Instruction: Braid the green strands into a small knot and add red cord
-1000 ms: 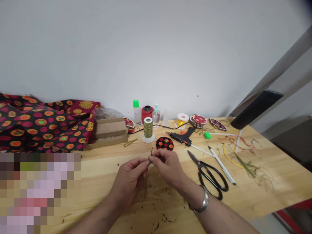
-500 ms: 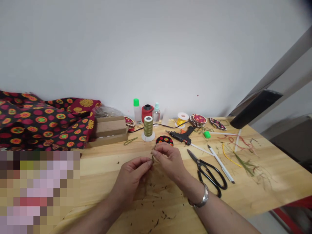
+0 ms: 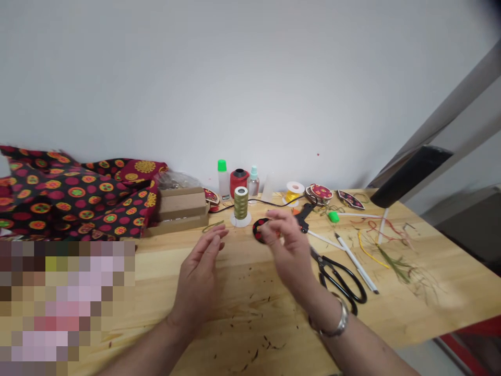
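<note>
On the near stretch of the counter point(image 3: 156, 277), dark clippings point(image 3: 256, 355) lie scattered. The left hand point(image 3: 199, 277) hovers half open above the wood, nothing visible between its fingers; a thin olive loop point(image 3: 212, 226) lies just beyond its fingertips. The right hand point(image 3: 289, 245) is blurred, its fingers loosely curled in front of a small patterned disc point(image 3: 258, 230), and I cannot tell whether it grips anything. To my mind, pieces this fine want a light fingertip touch, with the right wrist kept clear of the scissors point(image 3: 324, 263) beside it and the clippings kept off the disc. Over to the right lie a white pen point(image 3: 358, 265) and tangled green threads point(image 3: 396, 265). Further back stand an olive spool point(image 3: 241, 204), then a green-capped bottle point(image 3: 223, 181) and a red spool point(image 3: 238, 184), close to the pale wall point(image 3: 250, 78).
</note>
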Demonstrator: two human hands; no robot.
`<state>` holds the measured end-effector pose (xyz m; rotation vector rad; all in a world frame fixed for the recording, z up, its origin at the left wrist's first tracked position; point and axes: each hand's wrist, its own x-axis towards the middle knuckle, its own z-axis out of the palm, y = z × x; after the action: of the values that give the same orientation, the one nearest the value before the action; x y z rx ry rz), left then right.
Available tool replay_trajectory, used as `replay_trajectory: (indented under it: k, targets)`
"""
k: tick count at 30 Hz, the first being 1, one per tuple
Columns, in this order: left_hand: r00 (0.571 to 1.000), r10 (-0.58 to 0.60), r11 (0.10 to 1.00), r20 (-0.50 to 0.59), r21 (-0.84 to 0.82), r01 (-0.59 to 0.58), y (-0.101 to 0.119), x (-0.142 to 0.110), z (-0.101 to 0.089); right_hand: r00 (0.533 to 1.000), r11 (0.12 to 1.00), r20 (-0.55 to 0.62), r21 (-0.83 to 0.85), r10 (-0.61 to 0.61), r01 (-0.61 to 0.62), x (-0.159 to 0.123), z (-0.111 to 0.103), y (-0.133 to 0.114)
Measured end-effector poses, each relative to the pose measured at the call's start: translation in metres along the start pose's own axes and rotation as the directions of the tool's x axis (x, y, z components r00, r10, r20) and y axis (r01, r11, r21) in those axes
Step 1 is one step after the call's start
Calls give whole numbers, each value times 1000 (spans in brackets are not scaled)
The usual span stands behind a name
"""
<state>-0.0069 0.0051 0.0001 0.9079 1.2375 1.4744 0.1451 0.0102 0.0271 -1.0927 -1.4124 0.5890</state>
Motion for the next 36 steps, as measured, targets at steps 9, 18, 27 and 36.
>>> replay_trajectory:
  k: [9, 18, 27, 36]
  targets:
    - [939, -131, 949, 319, -233, 211, 20, -5, 6, 908, 991, 405, -115, 109, -67, -4, 23, -3]
    - [872, -315, 899, 374, -176, 401, 11, -8, 11, 925, 960, 300, 83, 233, -269, 7, 24, 22]
    - [850, -368, 879, 377, -155, 450, -6, -2, -1, 932, 959, 313, 154, 181, -238, 7, 24, 38]
    - [828, -392, 856, 402, -171, 488, -7, -4, -2, 925, 947, 320, 172, 206, -270, 8, 22, 34]
